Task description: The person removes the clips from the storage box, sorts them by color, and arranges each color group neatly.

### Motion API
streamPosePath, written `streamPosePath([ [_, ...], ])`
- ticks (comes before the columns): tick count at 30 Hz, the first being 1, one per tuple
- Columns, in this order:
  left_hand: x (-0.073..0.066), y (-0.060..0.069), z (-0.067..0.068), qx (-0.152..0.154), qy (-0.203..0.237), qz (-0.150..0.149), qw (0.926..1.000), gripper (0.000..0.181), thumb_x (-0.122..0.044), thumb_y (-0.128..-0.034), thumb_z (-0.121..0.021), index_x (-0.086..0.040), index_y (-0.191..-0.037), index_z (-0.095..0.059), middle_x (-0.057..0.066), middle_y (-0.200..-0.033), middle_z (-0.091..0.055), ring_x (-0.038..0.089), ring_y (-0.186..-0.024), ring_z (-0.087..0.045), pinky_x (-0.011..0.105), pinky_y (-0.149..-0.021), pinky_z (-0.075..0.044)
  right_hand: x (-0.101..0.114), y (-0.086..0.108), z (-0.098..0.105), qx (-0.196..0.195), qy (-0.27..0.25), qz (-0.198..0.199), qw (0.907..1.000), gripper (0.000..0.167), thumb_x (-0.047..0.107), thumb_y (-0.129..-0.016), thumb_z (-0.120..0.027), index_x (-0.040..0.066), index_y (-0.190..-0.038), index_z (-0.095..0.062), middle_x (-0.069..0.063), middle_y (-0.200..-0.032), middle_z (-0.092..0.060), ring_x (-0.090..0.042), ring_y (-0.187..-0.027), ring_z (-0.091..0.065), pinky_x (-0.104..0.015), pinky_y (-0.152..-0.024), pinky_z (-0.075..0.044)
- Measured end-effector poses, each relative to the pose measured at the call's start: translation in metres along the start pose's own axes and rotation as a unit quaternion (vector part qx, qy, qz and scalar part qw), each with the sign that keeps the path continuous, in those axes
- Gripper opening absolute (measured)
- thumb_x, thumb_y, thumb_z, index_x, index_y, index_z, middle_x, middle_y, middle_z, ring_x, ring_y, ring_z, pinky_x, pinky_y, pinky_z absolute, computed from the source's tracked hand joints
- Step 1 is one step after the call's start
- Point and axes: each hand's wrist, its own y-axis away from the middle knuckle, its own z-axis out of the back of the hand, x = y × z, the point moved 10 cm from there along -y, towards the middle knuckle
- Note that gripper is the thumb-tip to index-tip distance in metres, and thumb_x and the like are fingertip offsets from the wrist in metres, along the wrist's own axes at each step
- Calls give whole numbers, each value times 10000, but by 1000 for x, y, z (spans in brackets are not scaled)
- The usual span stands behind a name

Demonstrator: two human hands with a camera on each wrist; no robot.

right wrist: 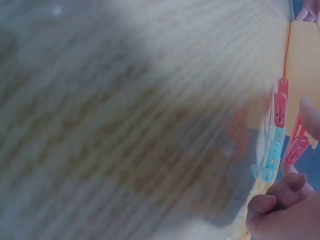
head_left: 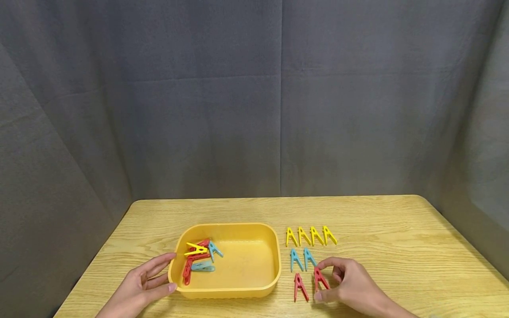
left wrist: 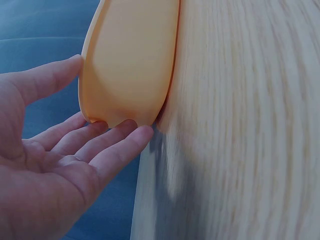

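Note:
My left hand [head_left: 140, 285] touches the left end of a yellow plastic basket [head_left: 226, 293], fingers and thumb spread along its wall. In the left wrist view, the fingertips [left wrist: 144, 132] rest against the basket's end wall [left wrist: 120, 111]. My right hand [head_left: 350, 285] pinches a red clothespin [head_left: 319, 278] between thumb and index finger, just right of another red clothespin [head_left: 299, 287] on the table. Behind these stand two blue clothespins [head_left: 295, 259], and further back a row of several yellow clothespins [head_left: 304, 236].
Inside the basket, at its left end, lie several red clothespins [head_left: 188, 270], a yellow clothespin [head_left: 196, 249] and two blue clothespins [head_left: 203, 266]. The wooden table [head_left: 381, 234] extends to the right. Grey curtains [head_left: 222, 115] hang behind and at both sides.

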Motion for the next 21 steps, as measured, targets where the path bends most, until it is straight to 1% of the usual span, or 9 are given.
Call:
streamPosePath([
  [7, 1, 0, 0, 16, 14, 18, 10000, 836, -126, -904, -849, 70, -1571, -384, 291, -1616, -381, 464, -1370, -524, 374, -952, -593, -6, 2, -4, 2, -12, -32, 10000, 595, 180, -705, -1000, 20, -1205, -721, 15, -660, -375, -144, -595, -344, -257, -570, -303],
  [9, 1, -1, 0, 7, 10, 48, 10000, 834, -125, -905, -848, 68, -1571, -386, 291, -1617, -379, 467, -1372, -522, 376, -953, -593, -6, 3, -4, -29, 62, -22, 10000, 604, 189, -696, -1006, 22, -1202, -724, 16, -662, -387, -139, -598, -357, -254, -584, -317],
  [15, 3, -1, 2, -152, -83, 178, 9997, 827, -126, -894, -859, 49, -1567, -411, 279, -1613, -395, 470, -1368, -526, 389, -945, -597, -8, 1, -5, -200, 350, -96, 9991, 628, 227, -672, -1023, 36, -1197, -736, 15, -683, -430, -149, -634, -397, -268, -600, -327],
  [21, 3, -1, 2, -189, -49, 223, 9996, 822, -110, -891, -859, 50, -1564, -415, 277, -1612, -400, 466, -1369, -527, 389, -944, -597, -9, 1, -8, -131, 406, -149, 9990, 629, 233, -677, -1019, 22, -1200, -741, 11, -667, -456, -147, -624, -410, -261, -579, -327],
])
